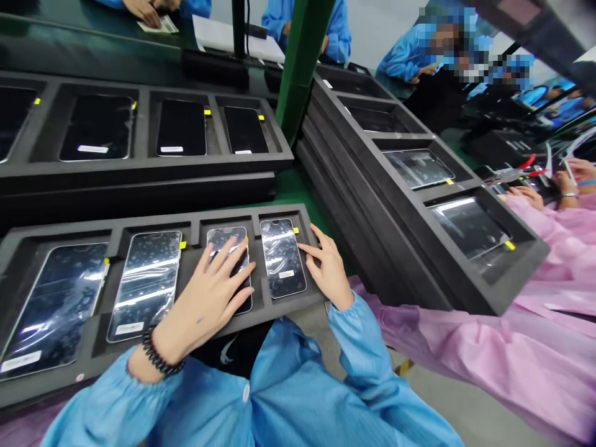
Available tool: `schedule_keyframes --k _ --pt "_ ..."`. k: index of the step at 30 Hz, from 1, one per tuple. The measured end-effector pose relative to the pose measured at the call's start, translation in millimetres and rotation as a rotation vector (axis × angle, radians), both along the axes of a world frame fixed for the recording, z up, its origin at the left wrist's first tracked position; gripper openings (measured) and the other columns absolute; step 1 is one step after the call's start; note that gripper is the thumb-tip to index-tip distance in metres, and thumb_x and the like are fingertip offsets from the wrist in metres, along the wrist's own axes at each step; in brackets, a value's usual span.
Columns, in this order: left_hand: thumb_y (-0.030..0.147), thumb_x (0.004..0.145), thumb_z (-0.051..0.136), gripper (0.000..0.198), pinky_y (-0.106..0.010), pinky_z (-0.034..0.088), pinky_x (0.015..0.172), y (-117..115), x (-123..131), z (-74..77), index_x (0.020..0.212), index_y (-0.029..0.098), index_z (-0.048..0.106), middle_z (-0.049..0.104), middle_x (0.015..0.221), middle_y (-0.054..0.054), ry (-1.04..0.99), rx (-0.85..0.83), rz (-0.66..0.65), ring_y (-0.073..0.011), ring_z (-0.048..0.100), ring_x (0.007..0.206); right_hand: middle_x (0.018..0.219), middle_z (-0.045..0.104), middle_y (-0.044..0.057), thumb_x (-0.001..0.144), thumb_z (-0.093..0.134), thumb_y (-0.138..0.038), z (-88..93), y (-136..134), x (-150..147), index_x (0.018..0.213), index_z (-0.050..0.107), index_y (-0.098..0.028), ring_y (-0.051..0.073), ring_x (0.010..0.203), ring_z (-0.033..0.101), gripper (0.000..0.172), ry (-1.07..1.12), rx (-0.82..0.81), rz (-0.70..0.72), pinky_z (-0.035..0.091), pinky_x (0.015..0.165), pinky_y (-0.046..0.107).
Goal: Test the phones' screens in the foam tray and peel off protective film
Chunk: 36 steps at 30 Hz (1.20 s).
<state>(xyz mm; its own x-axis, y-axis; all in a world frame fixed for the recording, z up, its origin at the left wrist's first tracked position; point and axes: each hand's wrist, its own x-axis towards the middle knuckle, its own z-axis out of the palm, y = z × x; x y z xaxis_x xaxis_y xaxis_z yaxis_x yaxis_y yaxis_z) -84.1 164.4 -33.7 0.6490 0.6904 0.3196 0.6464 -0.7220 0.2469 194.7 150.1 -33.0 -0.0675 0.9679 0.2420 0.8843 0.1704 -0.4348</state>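
Observation:
A dark foam tray [189, 226] lies in front of me with several phones in its slots, each wrapped in shiny film with a yellow tab. My left hand [209, 295] lies flat, fingers spread, on the third phone [222, 238]. My right hand [328, 267] rests open on the tray's right edge, fingertips touching the side of the rightmost phone [282, 256]. Two larger phones [145, 282] fill the slots to the left. Neither hand holds anything.
A second tray of dark phones [139, 164] stands behind, stacked on another. A stack of trays [419, 205] runs along the right beside a green post [298, 68]. A person in pink [554, 248] works at the right; people in blue sit across the table.

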Motion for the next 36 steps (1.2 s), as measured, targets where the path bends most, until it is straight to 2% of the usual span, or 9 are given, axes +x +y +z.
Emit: schedule_keyframes --k 4,8,13,18,22,25,28,30,36 --pt "0.039 0.101 0.041 0.042 -0.067 0.02 0.122 11.5 -3.4 -10.0 0.127 0.016 0.066 0.043 0.157 -0.019 0.138 0.122 -0.094 -0.0387 0.029 0.153 0.158 0.045 0.008 0.089 0.046 -0.006 -2.7 -4.0 2.8 0.117 0.077 -0.024 0.029 0.14 0.048 0.045 0.09 -0.03 0.012 0.046 0.114 0.052" --pt "0.039 0.102 0.04 0.041 -0.069 0.016 0.122 18.8 -10.1 -4.0 0.125 0.017 0.066 0.044 0.157 -0.019 0.152 0.125 -0.103 -0.0392 0.029 0.153 0.156 0.048 0.006 0.089 0.045 -0.005 -2.1 -7.7 0.1 0.113 0.078 -0.025 0.027 0.14 0.047 0.046 0.136 -0.019 0.005 0.045 0.115 0.053" --pt "0.044 0.101 0.044 0.041 -0.069 0.013 0.122 32.1 -10.5 0.8 0.127 0.017 0.061 0.039 0.161 -0.017 0.163 0.078 -0.118 -0.0379 0.028 0.153 0.158 0.045 0.006 0.089 0.044 -0.003 1.8 -4.9 -2.7 0.121 0.074 -0.026 0.028 0.14 0.044 0.05 0.129 -0.031 -0.007 0.045 0.114 0.055" --pt "0.042 0.101 0.045 0.037 -0.072 0.011 0.12 38.2 -11.8 4.8 0.123 0.019 0.062 0.049 0.154 -0.014 0.239 0.1 -0.137 -0.037 0.033 0.15 0.153 0.051 0.001 0.086 0.044 0.0 1.6 -0.7 3.4 0.12 0.075 -0.032 0.027 0.138 0.044 0.055 0.196 -0.036 0.069 0.043 0.115 0.057" --pt "0.036 0.101 0.047 0.029 -0.072 0.01 0.121 41.4 -12.1 6.5 0.119 0.022 0.065 0.052 0.152 -0.011 0.28 0.099 -0.13 -0.0366 0.036 0.149 0.151 0.052 0.001 0.09 0.044 -0.004 -2.8 -1.6 3.4 0.118 0.075 -0.032 0.025 0.141 0.045 0.051 0.283 -0.045 0.037 0.044 0.116 0.053" --pt "0.038 0.101 0.047 0.036 -0.069 0.006 0.124 41.7 -16.9 7.3 0.13 0.024 0.061 0.042 0.16 -0.012 0.191 0.081 -0.146 -0.0361 0.032 0.151 0.158 0.044 0.004 0.09 0.048 -0.009 -5.4 -2.9 1.3 0.137 0.063 -0.028 0.024 0.145 0.044 0.052 0.341 -0.077 -0.055 0.044 0.118 0.048" --pt "0.038 0.101 0.042 0.056 -0.068 0.004 0.125 33.4 -26.4 11.9 0.155 0.027 0.034 0.024 0.168 -0.012 0.059 0.053 -0.058 -0.0358 0.02 0.156 0.159 0.044 0.005 0.09 0.049 -0.009 -5.3 -5.5 0.3 0.156 0.037 -0.027 0.023 0.148 0.042 0.07 0.38 -0.106 -0.067 0.039 0.123 0.047" --pt "0.035 0.102 0.037 0.062 -0.069 0.003 0.125 21.0 -33.2 16.7 0.161 0.029 0.018 0.016 0.171 -0.01 -0.021 0.012 0.033 -0.0359 0.014 0.157 0.159 0.044 0.004 0.091 0.047 -0.008 -4.0 -10.5 -0.2 0.159 0.03 -0.029 0.023 0.148 0.042 0.073 0.385 -0.122 -0.051 0.039 0.123 0.048" --pt "0.046 0.101 0.026 0.065 -0.064 0.006 0.128 -28.6 -52.6 21.9 0.162 0.031 0.01 0.015 0.171 -0.004 -0.138 -0.195 0.154 -0.0337 0.01 0.158 0.162 0.04 0.003 0.096 0.046 -0.012 -0.8 -41.2 -1.3 0.161 0.021 -0.033 0.024 0.147 0.043 0.073 0.271 -0.117 -0.069 0.043 0.12 0.048"
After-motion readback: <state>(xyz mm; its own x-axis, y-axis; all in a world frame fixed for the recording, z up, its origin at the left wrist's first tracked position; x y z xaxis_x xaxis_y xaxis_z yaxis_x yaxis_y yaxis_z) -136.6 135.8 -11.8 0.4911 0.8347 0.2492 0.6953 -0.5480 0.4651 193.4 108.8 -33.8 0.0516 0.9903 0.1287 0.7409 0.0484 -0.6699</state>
